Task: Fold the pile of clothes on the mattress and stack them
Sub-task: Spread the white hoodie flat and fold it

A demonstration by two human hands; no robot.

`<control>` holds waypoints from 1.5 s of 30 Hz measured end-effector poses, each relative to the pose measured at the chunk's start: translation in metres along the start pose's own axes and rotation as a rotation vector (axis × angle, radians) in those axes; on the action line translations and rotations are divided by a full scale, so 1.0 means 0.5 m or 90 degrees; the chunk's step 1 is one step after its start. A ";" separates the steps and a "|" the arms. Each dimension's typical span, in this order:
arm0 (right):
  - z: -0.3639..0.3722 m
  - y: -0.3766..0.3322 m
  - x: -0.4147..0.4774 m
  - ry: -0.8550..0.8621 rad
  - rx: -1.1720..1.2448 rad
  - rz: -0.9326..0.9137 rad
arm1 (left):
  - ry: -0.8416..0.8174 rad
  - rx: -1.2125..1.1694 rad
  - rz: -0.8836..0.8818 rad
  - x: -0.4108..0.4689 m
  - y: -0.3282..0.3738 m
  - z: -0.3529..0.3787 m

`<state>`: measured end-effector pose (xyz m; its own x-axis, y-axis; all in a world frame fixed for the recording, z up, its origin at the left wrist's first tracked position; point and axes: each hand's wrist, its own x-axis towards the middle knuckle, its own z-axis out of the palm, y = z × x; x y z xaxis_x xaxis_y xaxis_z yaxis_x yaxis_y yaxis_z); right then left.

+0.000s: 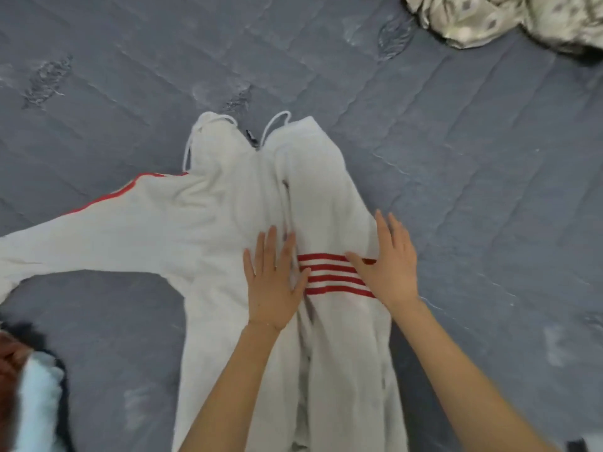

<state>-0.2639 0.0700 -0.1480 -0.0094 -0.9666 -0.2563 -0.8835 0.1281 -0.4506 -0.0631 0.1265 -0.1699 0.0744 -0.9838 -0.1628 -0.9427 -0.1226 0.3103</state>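
White hoodie (pixel 228 207) with red stripes lies spread near the middle of the grey quilted mattress (pixel 473 158), hood pointing away from me, as I press both palms onto its chest. My left hand (pixel 274 282) and right hand (pixel 388 265) lie flat, fingers straight and spread, holding nothing. Between them runs a banded fold (pixel 332 275) that I take to be one sleeve already brought across the body. The other sleeve (pixel 98 236) stretches out to my left, unfolded. I judge the fold half done: next that sleeve must come in over the chest, then the hem go up toward the hood.

Open mattress lies to my right and beyond the hood, room enough for a stack. A patterned cloth (pixel 509 17) is bunched at the far right corner, well apart. Fluffy garments (pixel 36 393) sit at the near left, close under the outstretched cuff, so I should lift that sleeve rather than drag it.
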 end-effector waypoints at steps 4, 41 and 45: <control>-0.016 0.106 -0.080 -0.107 0.045 0.050 | 0.013 -0.135 -0.121 -0.039 0.099 0.040; -0.007 0.194 -0.351 -0.092 0.470 0.398 | 0.007 -0.767 -0.377 0.090 0.467 0.010; -0.049 0.283 -0.264 0.055 0.493 0.455 | 0.012 -0.736 -0.393 0.122 0.479 0.009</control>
<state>-0.3990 0.2100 -0.1571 -0.4690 -0.6196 -0.6294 -0.1199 0.7507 -0.6497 -0.2857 0.0379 -0.1097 0.4045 -0.7259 -0.5562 0.0702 -0.5818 0.8103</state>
